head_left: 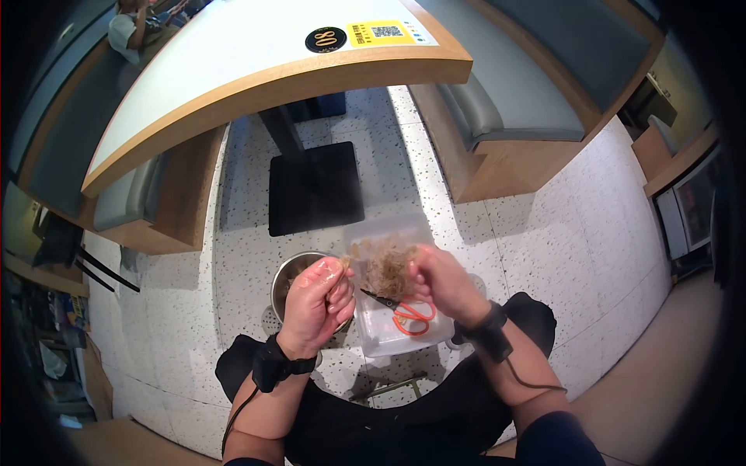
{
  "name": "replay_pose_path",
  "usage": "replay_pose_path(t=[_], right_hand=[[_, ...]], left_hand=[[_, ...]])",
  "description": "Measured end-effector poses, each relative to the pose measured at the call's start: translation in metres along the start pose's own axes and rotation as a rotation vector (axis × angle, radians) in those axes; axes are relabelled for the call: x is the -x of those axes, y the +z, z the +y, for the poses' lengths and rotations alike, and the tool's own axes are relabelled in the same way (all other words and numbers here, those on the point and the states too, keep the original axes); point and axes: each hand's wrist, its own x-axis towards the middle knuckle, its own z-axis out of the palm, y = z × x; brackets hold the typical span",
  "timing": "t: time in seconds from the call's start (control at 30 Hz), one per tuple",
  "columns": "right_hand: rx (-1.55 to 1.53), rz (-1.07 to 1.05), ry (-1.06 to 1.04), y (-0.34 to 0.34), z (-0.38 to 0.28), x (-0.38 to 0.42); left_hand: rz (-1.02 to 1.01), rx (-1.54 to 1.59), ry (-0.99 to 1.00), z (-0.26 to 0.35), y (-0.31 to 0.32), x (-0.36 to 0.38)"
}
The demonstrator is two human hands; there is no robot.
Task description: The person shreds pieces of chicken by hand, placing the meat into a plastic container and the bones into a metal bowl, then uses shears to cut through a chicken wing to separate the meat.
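Note:
My left hand (317, 303) is closed, its thumb and fingers pinching a small yellowish piece too small to name. It looks wet and hangs in front of a round metal bowl (278, 287), hiding much of that bowl and its contents. My right hand (447, 286) is also closed, fingertips at the edge of a brown, stringy, tangled heap (387, 268); what it grips is hidden. The heap lies in a translucent plastic box (381, 340). Scissors (414, 318) with orange handles and dark blades rest in the box's near half.
A white table (225, 46) with a wooden edge stands ahead on a black base (315, 194). Grey benches flank it, one at the right (528, 101). A person (128, 35) is at the far upper left. Speckled tiles (544, 233) cover the floor.

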Motion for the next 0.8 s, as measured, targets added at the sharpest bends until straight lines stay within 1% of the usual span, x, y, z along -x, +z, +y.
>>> replay_pose_path(t=[0.03, 0.07, 0.1, 0.13, 0.17, 0.2, 0.27, 0.33, 0.37, 0.47, 0.53, 0.67, 0.73, 0.8], right_hand=[[0.185, 0.034, 0.019, 0.004, -0.002, 0.001], [0.188, 0.032, 0.021, 0.004, 0.000, 0.001], [0.399, -0.017, -0.100, 0.005, 0.005, 0.002], [0.608, -0.069, -0.221, 0.005, 0.009, 0.001], [0.746, -0.107, -0.301, 0.004, 0.012, 0.000], [0.746, -0.111, -0.299, 0.004, 0.015, -0.003], [0.938, -0.171, -0.494, 0.003, 0.019, -0.006], [0.993, -0.185, -0.510, 0.003, 0.022, -0.006], [1.047, -0.197, -0.527, 0.003, 0.022, -0.007], [1.058, -0.238, -0.543, 0.008, 0.017, -0.003], [1.051, -0.252, -0.535, 0.007, 0.016, -0.002], [1.042, -0.276, -0.502, 0.008, 0.013, 0.000], [1.001, -0.267, -0.495, 0.008, 0.015, 0.000], [0.961, -0.258, -0.488, 0.007, 0.015, 0.000]], left_hand=[[0.066, -0.073, 0.026, -0.002, 0.008, -0.001], [0.134, -0.147, 0.052, -0.003, 0.013, -0.001], [0.058, -0.191, 0.078, -0.005, 0.010, -0.005], [0.062, -0.191, 0.080, -0.008, 0.009, -0.004], [0.073, -0.289, 0.072, -0.012, 0.011, -0.005], [0.082, -0.388, 0.063, -0.014, 0.014, -0.005], [0.056, -0.343, 0.046, -0.020, 0.009, -0.007], [0.035, -0.465, -0.004, -0.023, 0.008, -0.010], [0.036, -0.464, -0.002, -0.023, 0.007, -0.010], [0.007, -0.499, -0.016, -0.021, 0.005, -0.008], [0.046, -0.576, -0.008, -0.018, 0.009, -0.006], [0.047, -0.596, 0.000, -0.017, 0.012, -0.005], [0.057, -0.696, 0.013, -0.015, 0.018, -0.004], [0.053, -0.671, 0.020, -0.014, 0.020, -0.004]])
